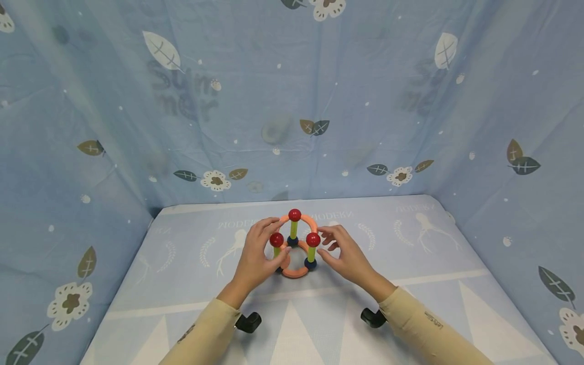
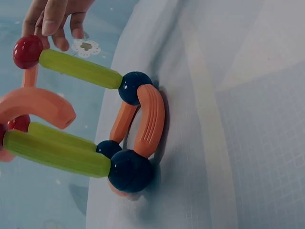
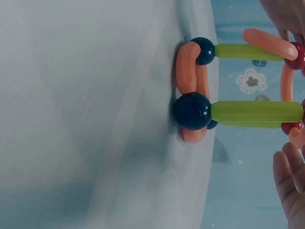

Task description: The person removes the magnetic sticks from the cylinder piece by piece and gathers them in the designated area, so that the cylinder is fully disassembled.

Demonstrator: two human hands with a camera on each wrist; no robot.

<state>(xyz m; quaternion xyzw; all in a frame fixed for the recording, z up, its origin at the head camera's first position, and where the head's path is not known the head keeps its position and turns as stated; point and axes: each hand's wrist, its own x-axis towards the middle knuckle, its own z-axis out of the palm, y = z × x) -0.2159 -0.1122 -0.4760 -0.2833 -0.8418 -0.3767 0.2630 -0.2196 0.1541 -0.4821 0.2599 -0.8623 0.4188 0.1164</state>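
Note:
A magnetic-rod frame stands on the table between both hands. Its base is an orange ring (image 1: 295, 274) of curved rods with dark blue balls (image 1: 310, 263). Green-yellow rods (image 1: 294, 230) rise upright to three red balls (image 1: 294, 215). Orange curved rods (image 1: 311, 221) link the back ball to the front two. From the left ball another orange curved rod (image 2: 43, 102) juts out with one end free. My left hand (image 1: 257, 253) curves around the left ball, thumb overlapping the frame in the head view. My right hand (image 1: 347, 253) hovers beside the right ball, fingers loosely bent and holding nothing.
The table (image 1: 182, 284) has a pale patterned cover. Blue curtains (image 1: 283, 101) with leaf and flower prints enclose its back and both sides. Black wrist devices (image 1: 248, 323) sit below the beige sleeves (image 1: 205, 332).

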